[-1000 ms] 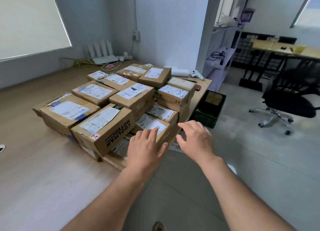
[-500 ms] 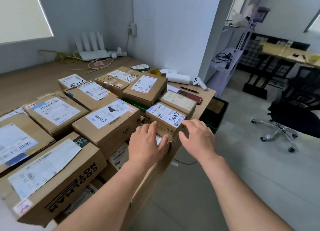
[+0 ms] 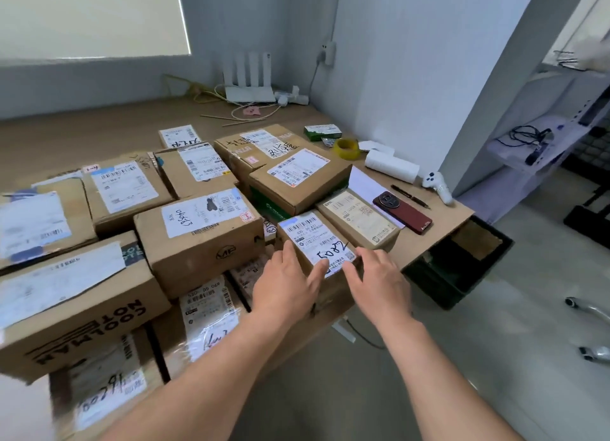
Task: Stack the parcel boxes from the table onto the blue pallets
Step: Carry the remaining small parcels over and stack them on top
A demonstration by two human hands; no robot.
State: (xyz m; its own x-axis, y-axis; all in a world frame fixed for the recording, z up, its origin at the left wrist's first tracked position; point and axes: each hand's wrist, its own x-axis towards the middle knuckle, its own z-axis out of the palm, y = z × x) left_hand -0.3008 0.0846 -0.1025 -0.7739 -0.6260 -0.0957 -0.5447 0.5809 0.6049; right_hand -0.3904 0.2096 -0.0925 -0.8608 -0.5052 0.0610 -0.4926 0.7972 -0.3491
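Several brown cardboard parcel boxes with white shipping labels crowd the wooden table (image 3: 439,224), some stacked two high. A small box (image 3: 312,239) with "5082" handwritten on its label sits on top of the pile near the table's front right. My left hand (image 3: 287,285) lies at this box's near left corner, fingers along its left side and thumb on the label. My right hand (image 3: 379,282) touches the near right corner with straight, spread fingers. No blue pallet is in view.
A pale flat box (image 3: 359,219) lies right of the small box, then a red phone (image 3: 402,212), a pen (image 3: 411,196), a white controller (image 3: 437,186), a paper roll (image 3: 391,165) and yellow tape (image 3: 346,147). A dark green crate (image 3: 462,269) stands on the floor beside the table.
I have come closer to the table. Both hands moved forward from above the front boxes onto the small "5082" box and now touch its near corners.
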